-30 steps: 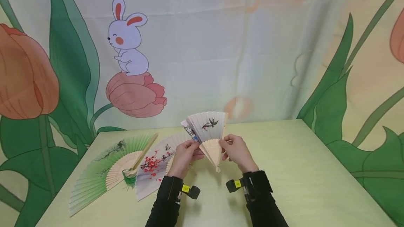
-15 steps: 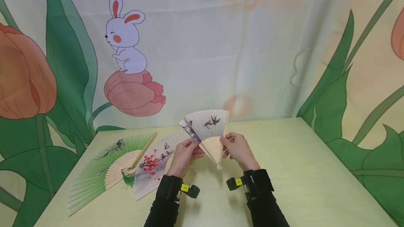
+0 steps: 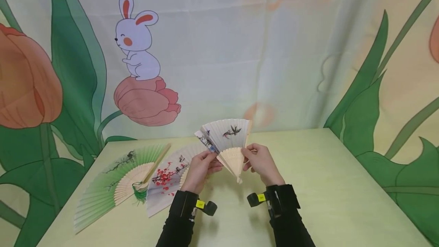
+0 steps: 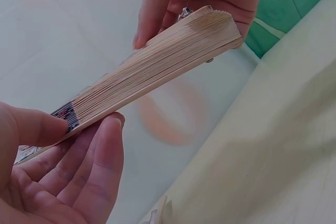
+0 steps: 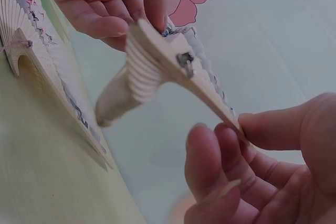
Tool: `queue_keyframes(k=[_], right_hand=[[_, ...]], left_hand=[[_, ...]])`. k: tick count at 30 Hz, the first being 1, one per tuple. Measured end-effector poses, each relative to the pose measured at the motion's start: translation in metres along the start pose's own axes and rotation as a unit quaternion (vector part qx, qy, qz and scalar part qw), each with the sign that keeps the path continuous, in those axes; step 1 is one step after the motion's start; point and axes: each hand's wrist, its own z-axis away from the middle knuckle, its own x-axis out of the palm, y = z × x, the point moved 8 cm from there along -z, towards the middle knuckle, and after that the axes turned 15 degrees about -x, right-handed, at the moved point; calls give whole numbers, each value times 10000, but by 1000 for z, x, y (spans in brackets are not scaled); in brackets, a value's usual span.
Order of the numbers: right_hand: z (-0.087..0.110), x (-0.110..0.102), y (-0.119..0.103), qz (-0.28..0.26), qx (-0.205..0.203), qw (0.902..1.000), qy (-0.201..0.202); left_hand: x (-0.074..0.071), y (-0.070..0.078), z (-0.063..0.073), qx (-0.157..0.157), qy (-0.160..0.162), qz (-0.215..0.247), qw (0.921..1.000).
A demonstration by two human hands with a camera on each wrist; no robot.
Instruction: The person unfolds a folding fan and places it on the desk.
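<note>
A partly spread folding fan (image 3: pixel 230 134) with a white leaf, a printed bird and pale wooden ribs is held up between both hands. Its pivot end points down. My left hand (image 3: pixel 200 171) pinches the fan's left side, where the folds are still stacked together. On the opposite side, my right hand (image 3: pixel 262 164) pinches the outer rib between thumb and fingers. The left wrist view shows the stacked ribs (image 4: pixel 152 69) edge-on, with left fingers around the printed folds. A metal pivot ring (image 5: pixel 185 61) shows in the right wrist view.
Left on the table (image 3: pixel 326 193) lies a spread green fan (image 3: pixel 99 186) with a green tassel (image 3: pixel 140 193). Beside it is a spread white fan (image 3: pixel 164 182) with red blossoms, partly behind the left hand. A printed cloth (image 3: pixel 219 48) hangs behind the table.
My right hand has moved slightly right with the outer rib, and the fan's white leaf is spread a little wider. My left hand stays nearly where it was.
</note>
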Motion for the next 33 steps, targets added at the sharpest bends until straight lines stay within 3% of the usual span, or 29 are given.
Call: queue_keyframes(k=[11, 20, 33], right_hand=[[-1, 0, -3, -116, 30, 9999, -2], [3, -4, -2, -285, 98, 9995, 120], [2, -12, 2, -446, 180, 9981, 376]], left_hand=[[-2, 0, -2, 18, 35, 1, 10000], [2, 1, 1, 83, 102, -244, 9996], [2, 6, 3, 138, 66, -251, 9996]])
